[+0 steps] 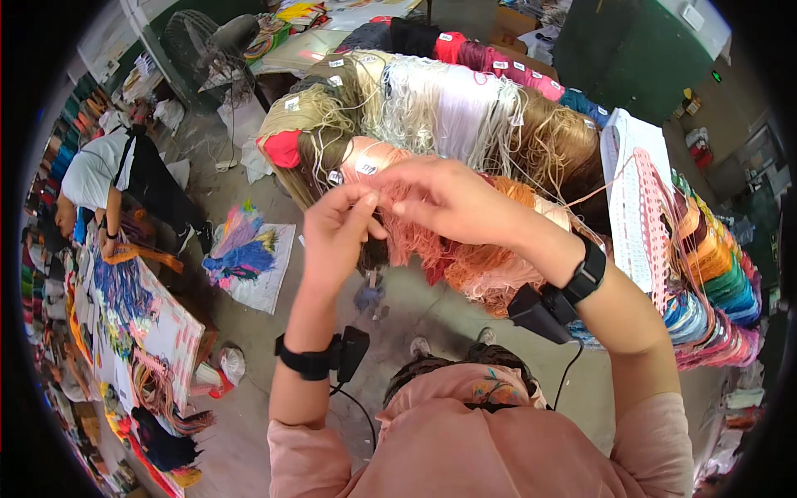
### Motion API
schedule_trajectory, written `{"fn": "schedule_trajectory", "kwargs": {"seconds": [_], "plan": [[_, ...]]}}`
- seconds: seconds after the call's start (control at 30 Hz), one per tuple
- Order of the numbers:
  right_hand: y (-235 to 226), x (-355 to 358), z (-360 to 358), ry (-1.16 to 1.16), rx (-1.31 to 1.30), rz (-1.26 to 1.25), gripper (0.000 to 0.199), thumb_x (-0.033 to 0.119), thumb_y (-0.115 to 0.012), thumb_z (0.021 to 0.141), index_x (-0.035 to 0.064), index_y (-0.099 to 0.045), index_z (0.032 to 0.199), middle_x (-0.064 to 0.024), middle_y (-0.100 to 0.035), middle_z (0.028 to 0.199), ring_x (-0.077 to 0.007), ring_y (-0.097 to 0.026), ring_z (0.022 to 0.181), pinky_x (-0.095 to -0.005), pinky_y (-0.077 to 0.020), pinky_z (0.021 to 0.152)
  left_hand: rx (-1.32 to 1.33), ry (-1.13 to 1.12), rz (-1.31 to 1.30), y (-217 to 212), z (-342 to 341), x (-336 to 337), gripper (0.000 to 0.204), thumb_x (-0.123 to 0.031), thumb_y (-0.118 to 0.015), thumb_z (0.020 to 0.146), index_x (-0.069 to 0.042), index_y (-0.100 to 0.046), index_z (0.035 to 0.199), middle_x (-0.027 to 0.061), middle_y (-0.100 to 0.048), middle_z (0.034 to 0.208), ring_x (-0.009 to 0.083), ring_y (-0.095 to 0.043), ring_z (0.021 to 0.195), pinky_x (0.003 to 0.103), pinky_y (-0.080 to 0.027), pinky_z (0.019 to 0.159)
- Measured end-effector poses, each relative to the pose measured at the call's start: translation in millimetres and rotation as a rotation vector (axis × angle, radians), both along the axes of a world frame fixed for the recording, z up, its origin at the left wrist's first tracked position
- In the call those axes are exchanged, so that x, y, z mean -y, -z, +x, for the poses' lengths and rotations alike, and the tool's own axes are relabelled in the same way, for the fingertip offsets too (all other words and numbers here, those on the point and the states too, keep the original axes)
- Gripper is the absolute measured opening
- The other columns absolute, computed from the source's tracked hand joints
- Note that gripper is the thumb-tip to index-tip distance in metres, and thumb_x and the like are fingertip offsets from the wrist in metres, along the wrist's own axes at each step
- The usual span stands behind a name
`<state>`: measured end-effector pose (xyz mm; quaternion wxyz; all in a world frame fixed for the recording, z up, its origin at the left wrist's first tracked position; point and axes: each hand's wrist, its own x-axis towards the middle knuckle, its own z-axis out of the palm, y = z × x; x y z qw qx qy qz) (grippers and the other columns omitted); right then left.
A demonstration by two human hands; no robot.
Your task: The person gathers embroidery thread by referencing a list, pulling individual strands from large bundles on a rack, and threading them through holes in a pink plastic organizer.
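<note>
My left hand (339, 217) and my right hand (444, 199) are raised close together over a row of hanging thread hanks. Thumb and fingers of the left hand are pinched together. The right hand's fingers are curled toward the left fingertips. Whatever is between the fingers is too small to make out. Just behind and below them hang peach and coral thread hanks (413, 239), one with a white paper tag (365, 166). Beside these are olive-beige hanks (314, 112), and farther back hang white and lilac hanks (457, 112) and brown hanks (564, 137).
A white card with rows of pink thread samples (641, 220) lies at the right over multicoloured hanks (718, 257). At far left another person (104, 170) bends over a table (178, 332) with thread bundles. A fan (203, 41) stands behind; blue thread (245, 253) lies on a floor sheet.
</note>
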<state>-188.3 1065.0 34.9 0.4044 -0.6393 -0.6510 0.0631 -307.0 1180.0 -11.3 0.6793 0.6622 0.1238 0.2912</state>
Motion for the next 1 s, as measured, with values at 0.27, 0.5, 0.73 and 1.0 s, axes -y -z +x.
{"fn": "schedule_trajectory", "kwargs": {"seconds": [0.27,0.5,0.73,1.0], "plan": [[-100,26,11,-0.177,-0.362,-0.025,0.011,0.014,-0.061,0.072,0.0045,-0.057,0.067,0.0019,-0.052,0.056,-0.0045,-0.044,0.049,-0.0197,-0.035,0.045,0.169,0.22,0.166,-135,8,19,0.012,-0.013,-0.056,0.079,-0.001,-0.058,0.08,-0.0021,-0.051,0.06,0.0006,-0.038,0.046,0.014,-0.027,0.041],[-200,170,51,-0.502,-1.126,0.289,0.009,0.006,-0.043,0.081,0.0002,-0.047,0.087,-0.0052,-0.049,0.069,-0.0108,-0.048,0.059,-0.0217,-0.0418,0.054,0.26,0.463,0.394,-188,65,67,0.015,-0.014,-0.054,0.081,-0.001,-0.057,0.087,-0.0026,-0.049,0.061,-0.0005,-0.034,0.045,0.013,-0.024,0.041],[-231,491,196,0.478,-0.838,1.029,0.015,-0.001,-0.039,0.083,-0.014,-0.044,0.085,-0.0249,-0.051,0.091,-0.0308,-0.047,0.095,-0.0448,-0.0274,0.099,-0.147,0.377,0.456,-162,136,88,0.019,-0.021,-0.051,0.083,-0.006,-0.057,0.094,-0.0007,-0.058,0.084,0.0023,-0.047,0.061,0.015,-0.034,0.052],[-132,412,217,0.922,-0.087,0.366,0.022,0.018,-0.051,0.079,0.0047,-0.057,0.096,0.001,-0.053,0.075,-0.0064,-0.046,0.062,-0.0197,-0.0382,0.057,-0.302,0.791,0.161,-123,212,189,0.017,-0.015,-0.051,0.082,-0.001,-0.057,0.089,0.0057,-0.06,0.078,0.0074,-0.054,0.061,0.017,-0.04,0.052]]}}
